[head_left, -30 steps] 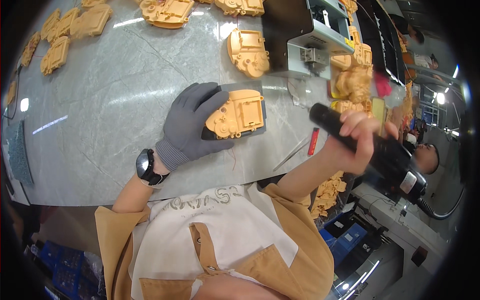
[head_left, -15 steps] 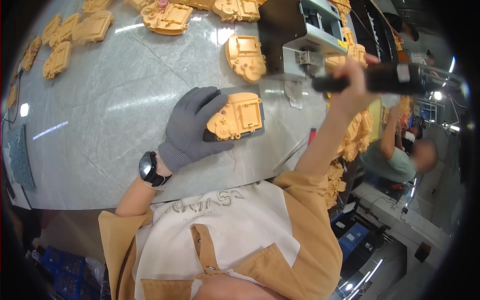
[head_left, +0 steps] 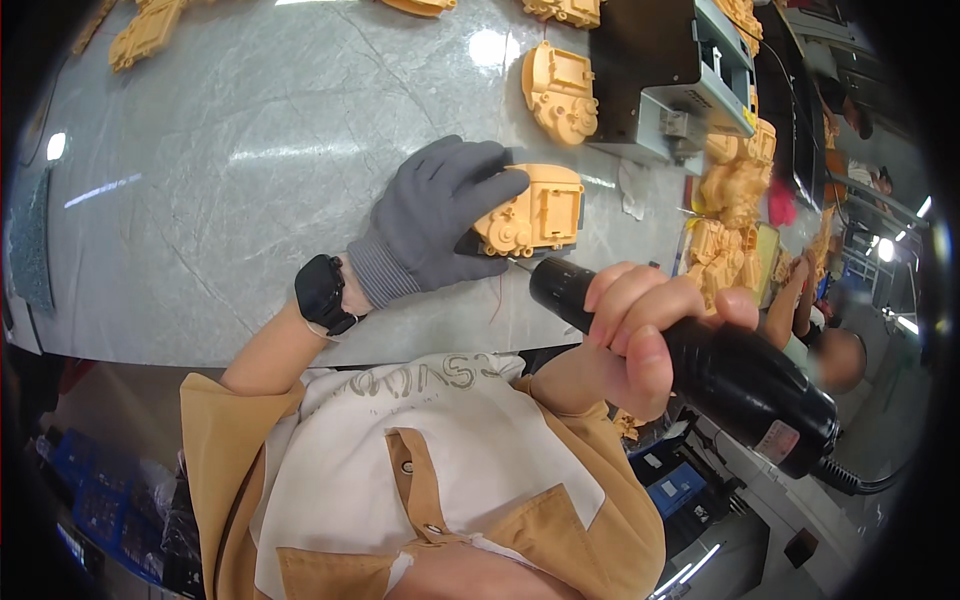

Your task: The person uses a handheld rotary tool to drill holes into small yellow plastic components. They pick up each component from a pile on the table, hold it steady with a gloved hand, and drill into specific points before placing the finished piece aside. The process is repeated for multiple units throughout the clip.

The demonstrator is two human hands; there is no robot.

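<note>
My left hand (head_left: 430, 215), in a grey knit glove, curls around the left side of an orange-yellow plastic housing (head_left: 553, 212). The housing rests on a dark block (head_left: 565, 251), which shows only at its edges. Bare and wrapped round its grip, my right hand (head_left: 640, 325) holds a black electric screwdriver (head_left: 745, 385). The screwdriver lies tilted, its thin bit pointing up and left at the housing's near edge. I cannot tell whether the bit touches a screw there. A thin reddish wire (head_left: 497, 300) lies on the table just below the housing.
Another orange-yellow housing (head_left: 560, 95) lies beyond, beside a black and grey machine (head_left: 665, 90). Piled plastic parts (head_left: 725, 255) stand at the right. More housings (head_left: 145, 35) lie along the far edge of the grey table (head_left: 270, 220). Another person's arm (head_left: 788, 300) shows further right.
My right hand has brought the screwdriver down and in, from beside the machine to the housing's near edge. My left hand still holds the housing. The whole view has shifted.
</note>
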